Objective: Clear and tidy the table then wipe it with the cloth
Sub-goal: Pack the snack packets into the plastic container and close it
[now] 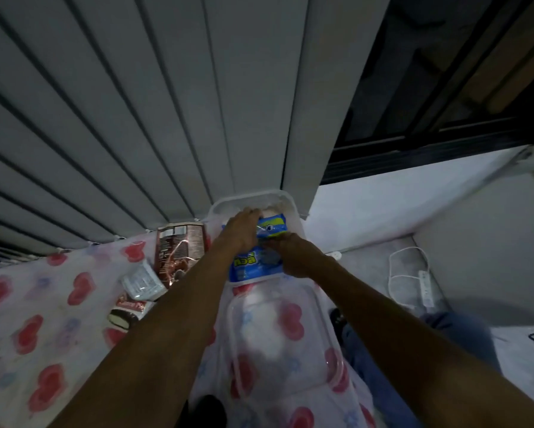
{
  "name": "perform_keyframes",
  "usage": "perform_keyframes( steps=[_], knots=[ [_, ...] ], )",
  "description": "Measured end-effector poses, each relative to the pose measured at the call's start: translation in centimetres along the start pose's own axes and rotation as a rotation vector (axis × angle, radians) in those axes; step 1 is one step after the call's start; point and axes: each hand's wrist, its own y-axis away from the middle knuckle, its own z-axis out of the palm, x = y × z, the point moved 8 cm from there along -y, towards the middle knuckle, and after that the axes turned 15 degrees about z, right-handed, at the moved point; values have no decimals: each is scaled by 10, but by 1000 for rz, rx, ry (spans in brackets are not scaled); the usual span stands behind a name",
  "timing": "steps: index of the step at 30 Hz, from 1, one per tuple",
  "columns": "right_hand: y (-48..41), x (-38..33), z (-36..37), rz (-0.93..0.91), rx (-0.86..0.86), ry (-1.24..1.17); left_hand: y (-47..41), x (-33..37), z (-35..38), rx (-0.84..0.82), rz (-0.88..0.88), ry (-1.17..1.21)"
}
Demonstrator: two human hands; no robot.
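Both hands reach to the far end of the bench (43, 304), which is covered in a cloth printed with red hearts. The left hand (240, 234) lies over the far left part of a blue packet (253, 267), its fingers curled down around the packet's edge. The right hand (294, 257) grips the packet from the right, about halfway along, with its fingertips bent in against the wrapper. Neither hand is open.

The packet sits between the two hands. Its far end is inside a clear plastic tub (250, 199) that stands against the slatted wall, and its near end, with yellow lettering, hangs over the tub's near rim. Its long axis runs away from the person, leaning slightly right. Whether it is one bent packet or two overlapping ones cannot be told.

A clear lid (290, 341) lies flat on the cloth below the packet. Left of the left forearm lie a brown packet (179, 251), a small white packet (142, 282) and a snack wrapper (126, 313).
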Motion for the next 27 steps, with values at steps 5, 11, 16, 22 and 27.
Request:
perform_keyframes(
  steps=[5, 11, 16, 22, 27],
  knots=[
    [6, 6, -14, 24, -18, -93, 0, -12, 34, -189, -37, -8],
    [3, -13, -34, 122, 133, -7, 19, -22, 13, -29, -15, 133],
    [-11, -81, -62, 86, 261, -26, 62, -44, -58, 298, 10, 208],
    [-22, -201, -35, -40, 226, -11, 167, -143, -94, 359, -190, 94],
    [-40, -269, 50, -177, 150, 225, 266, -186, -39, 278, -425, 37]
  ],
)
